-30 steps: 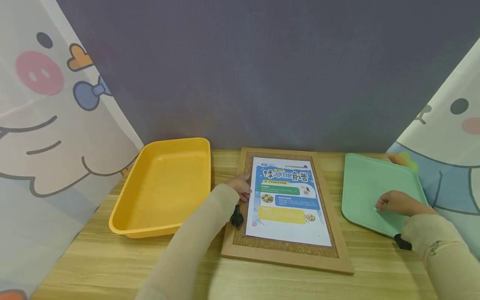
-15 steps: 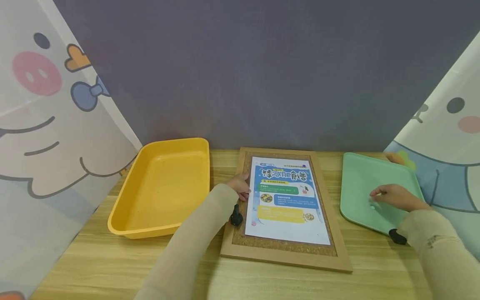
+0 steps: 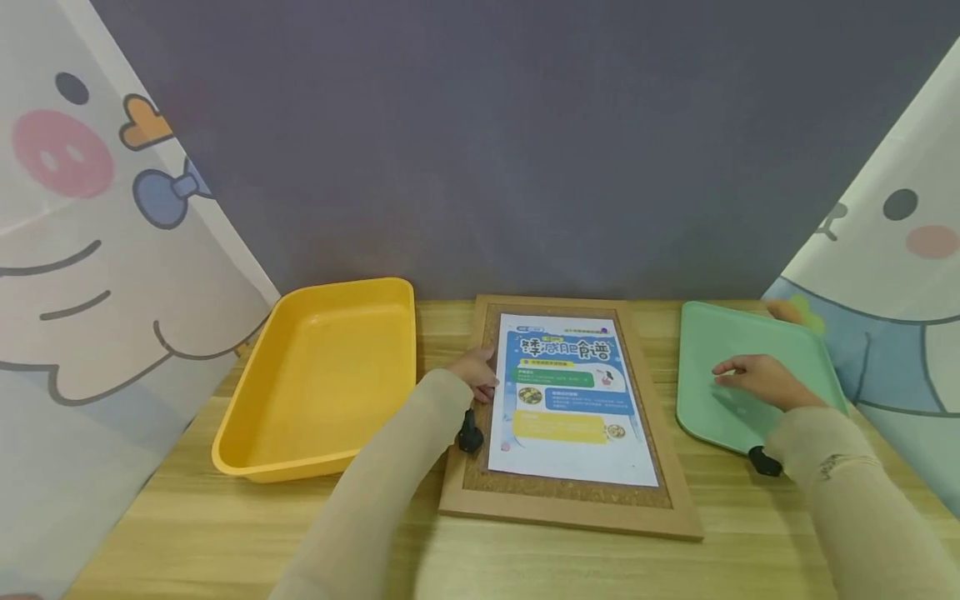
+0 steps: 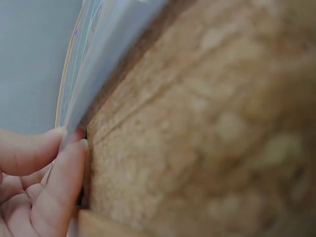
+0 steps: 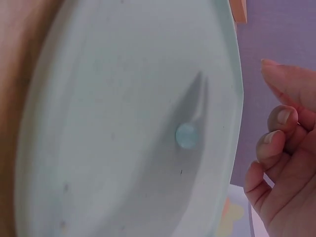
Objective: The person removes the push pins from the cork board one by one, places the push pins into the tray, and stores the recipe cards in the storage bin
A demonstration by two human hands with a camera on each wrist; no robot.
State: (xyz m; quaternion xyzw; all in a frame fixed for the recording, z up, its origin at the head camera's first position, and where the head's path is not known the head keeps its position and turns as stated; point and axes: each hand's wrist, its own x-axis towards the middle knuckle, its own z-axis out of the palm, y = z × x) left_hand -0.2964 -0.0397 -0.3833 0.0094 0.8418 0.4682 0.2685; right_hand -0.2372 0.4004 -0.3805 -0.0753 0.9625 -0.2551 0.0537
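Observation:
A printed paper poster (image 3: 573,462) lies on the framed corkboard (image 3: 570,518) in the head view. My left hand (image 3: 476,373) pinches the poster's left edge between thumb and finger; in the left wrist view that edge is lifted off the cork (image 4: 197,148). A small purple dot (image 3: 603,331) shows near the poster's top right corner. Over the green tray (image 3: 701,350) hovers my right hand (image 3: 765,380), fingers loosely bent and holding nothing. On the tray below it lies a small pale-blue round disc (image 5: 187,136), much like a tack head, apart from the fingers.
To the left of the corkboard stands a yellow tray (image 3: 330,375). All of these rest on a wooden table (image 3: 525,571). A grey panel (image 3: 480,150) rises behind, with cartoon-printed sheets on both sides. A brownish object (image 3: 783,310) shows behind the green tray.
My right hand has moved away from the pale-blue disc, up and to the left; its fingertips were at the disc a second ago. My left hand keeps its pinch on the poster.

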